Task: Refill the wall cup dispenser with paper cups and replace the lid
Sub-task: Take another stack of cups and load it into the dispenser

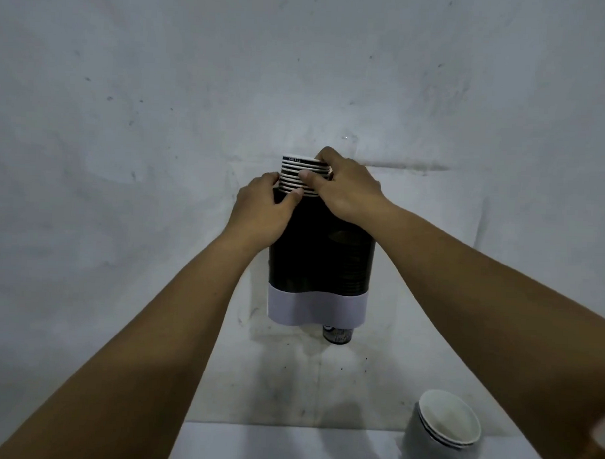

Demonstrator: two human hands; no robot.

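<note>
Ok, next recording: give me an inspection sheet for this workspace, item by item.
Surface: pale table at the bottom edge, below the wall.
Job's things: dark wall-mounted cup dispenser with a white lower band; stack of white-rimmed paper cups protruding from its top; lid not seen.
Clutter: second stack of paper cups on the table.
Grippers: left hand and right hand grip the protruding stack.
Cables: nothing seen.
Surroundings: scuffed grey-white wall.

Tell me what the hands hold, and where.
Both hands, left and right, grip the cup stack by its rims, sticking out of the dispenser.
</note>
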